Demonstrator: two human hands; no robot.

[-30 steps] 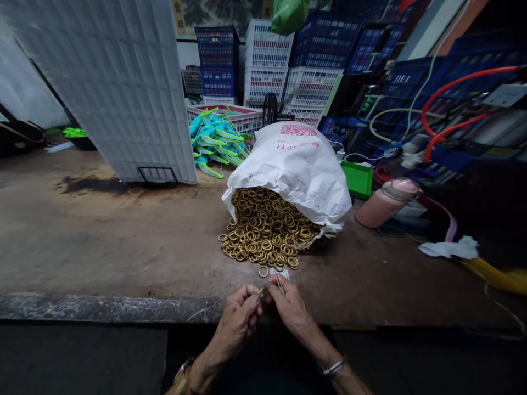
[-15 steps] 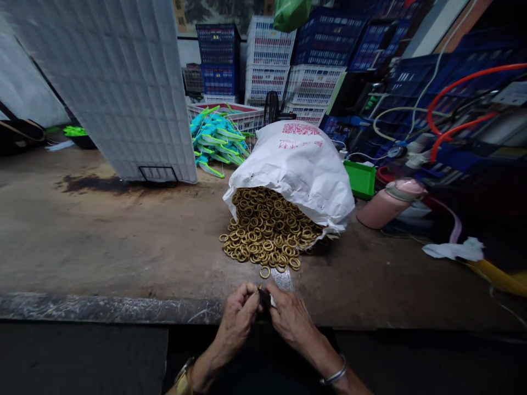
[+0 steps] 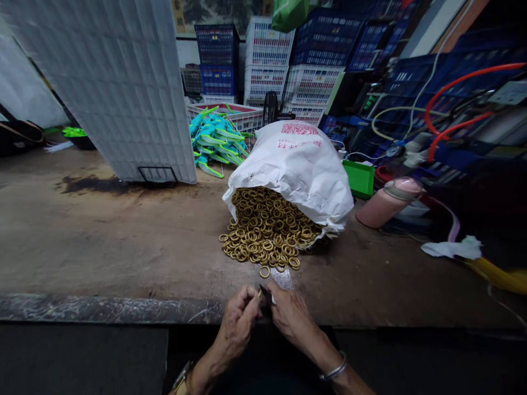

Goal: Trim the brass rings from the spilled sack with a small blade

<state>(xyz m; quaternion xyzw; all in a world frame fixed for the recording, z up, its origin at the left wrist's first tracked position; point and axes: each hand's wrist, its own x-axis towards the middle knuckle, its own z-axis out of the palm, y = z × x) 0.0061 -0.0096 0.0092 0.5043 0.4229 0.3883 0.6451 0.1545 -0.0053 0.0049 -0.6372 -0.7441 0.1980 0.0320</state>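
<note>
At the table's front edge my left hand (image 3: 239, 314) pinches a brass-coloured ring (image 3: 259, 293) between thumb and fingers; only a sliver of the ring shows. Close beside it my right hand (image 3: 291, 315) is closed round a small dark blade-like tool (image 3: 265, 293), its tip pointing toward the ring. A white bit shows near the right thumb, and the rest of the tool is hidden. Just beyond my hands a single ring (image 3: 264, 272) lies flat. Behind it a heap of similar rings (image 3: 263, 246) spills from the mouth of a white sack (image 3: 296, 164) lying on its side.
The brown tabletop (image 3: 123, 236) stretches to both sides. A tall whitish panel (image 3: 144, 99) stands at left. Turquoise and green pieces (image 3: 218, 140) are piled behind. At right are a pink bottle (image 3: 389, 202), a green tray (image 3: 359, 178) and red hoses (image 3: 436, 109). Stacked crates (image 3: 269, 49) line the back.
My hands have drawn slightly apart. The dark tool's tip has come away from the left fingers, and more of the ring shows there. The sack and heap stay put.
</note>
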